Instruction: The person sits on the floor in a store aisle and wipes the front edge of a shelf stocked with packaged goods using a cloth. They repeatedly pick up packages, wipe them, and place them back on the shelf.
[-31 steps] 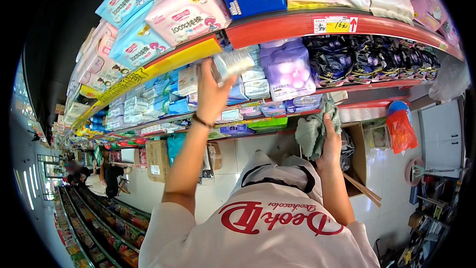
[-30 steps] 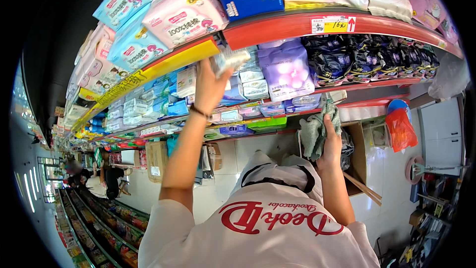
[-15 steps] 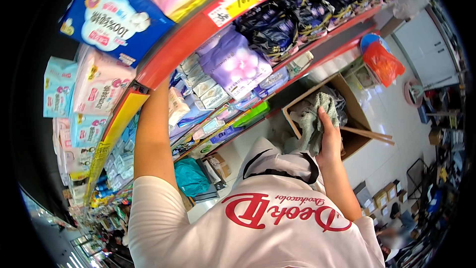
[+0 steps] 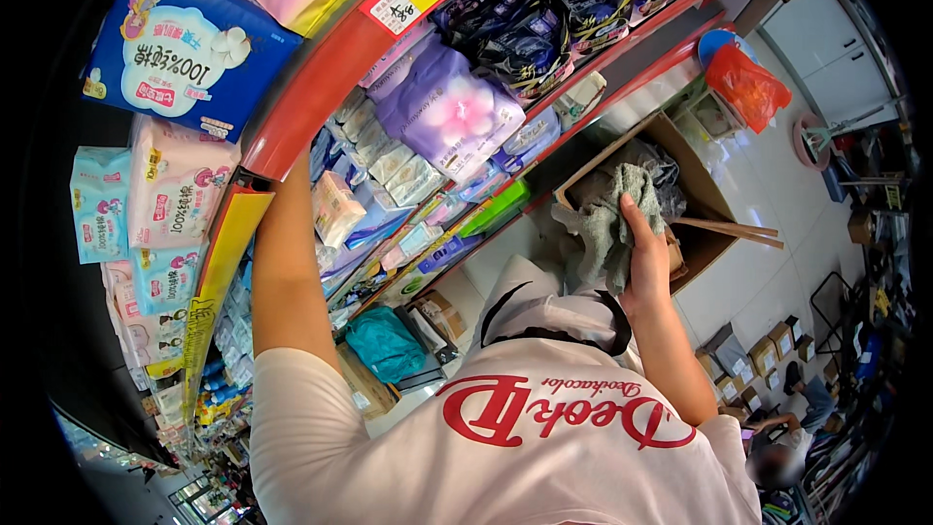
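My right hand (image 4: 643,267) grips a crumpled grey cloth (image 4: 620,219), thumb laid along its near side and loose folds hanging down. Behind the cloth stands an open cardboard box (image 4: 705,175) with crumpled plastic inside. My left forearm (image 4: 290,282) reaches up to the shelf and passes under the red shelf edge (image 4: 321,78), which hides the left hand. Close to that arm are a small pink pack (image 4: 337,208) and several stacked white packs. A purple pack with a pink flower (image 4: 457,117) lies farther right on the same shelf.
A blue pack (image 4: 194,44) and pink and light-blue packs (image 4: 175,180) fill the shelf at left. Wooden strips (image 4: 734,230) stick out of the box. Beyond it is a red plastic bag (image 4: 746,86). A teal bag (image 4: 384,345) lies below the shelves. Another person (image 4: 787,437) is at lower right.
The view has shifted slightly, so the shelf packs sit farther left. My right hand still holds the cloth, and my left arm still reaches under the shelf edge.
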{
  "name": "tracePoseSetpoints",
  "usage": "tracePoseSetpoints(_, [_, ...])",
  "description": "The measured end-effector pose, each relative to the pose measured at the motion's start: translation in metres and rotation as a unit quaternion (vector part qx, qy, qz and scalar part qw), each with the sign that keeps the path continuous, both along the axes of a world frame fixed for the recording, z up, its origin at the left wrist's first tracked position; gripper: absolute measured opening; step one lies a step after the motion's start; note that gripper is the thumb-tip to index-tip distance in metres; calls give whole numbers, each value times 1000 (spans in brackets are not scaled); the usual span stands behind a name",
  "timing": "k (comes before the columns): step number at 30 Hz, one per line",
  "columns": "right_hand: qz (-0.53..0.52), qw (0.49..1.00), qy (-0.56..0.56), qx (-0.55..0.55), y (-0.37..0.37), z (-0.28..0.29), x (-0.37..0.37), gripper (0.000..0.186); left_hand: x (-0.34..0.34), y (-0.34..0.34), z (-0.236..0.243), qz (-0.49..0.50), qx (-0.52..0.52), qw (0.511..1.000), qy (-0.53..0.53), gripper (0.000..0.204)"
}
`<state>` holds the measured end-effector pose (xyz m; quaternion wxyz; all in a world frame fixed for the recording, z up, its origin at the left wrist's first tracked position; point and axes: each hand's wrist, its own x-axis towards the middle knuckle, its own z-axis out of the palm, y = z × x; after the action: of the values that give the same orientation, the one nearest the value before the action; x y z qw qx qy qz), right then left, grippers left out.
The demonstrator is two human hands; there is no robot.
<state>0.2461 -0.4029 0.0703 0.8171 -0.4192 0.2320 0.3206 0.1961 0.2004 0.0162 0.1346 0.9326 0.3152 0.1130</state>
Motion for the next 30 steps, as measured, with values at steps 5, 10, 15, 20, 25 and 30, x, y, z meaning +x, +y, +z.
tracePoseSetpoints(5, [2,1000,15,-20,-7,-2,-5,35,-5,-20,-6,17,147,989,-14,72])
tracePoseSetpoints(10, [-14,999,19,-35,-15,0,-7,34,3,-88,26,12,186,982,18,70])
tracePoseSetpoints(15, [2,999,12,-48,-16,2,-10,34,-8,-39,24,-8,142,988,55,70])
tracePoseSetpoints(20, [4,999,22,-36,-16,-2,-11,35,-28,-5,46,-3,31,992,121,71])
tracePoseSetpoints(25, [7,999,8,-40,-18,-7,-10,35,-2,-41,18,18,219,974,57,72])
tracePoseSetpoints(30, [-10,999,25,-37,-20,-2,-6,32,10,-104,31,-16,266,962,61,80])
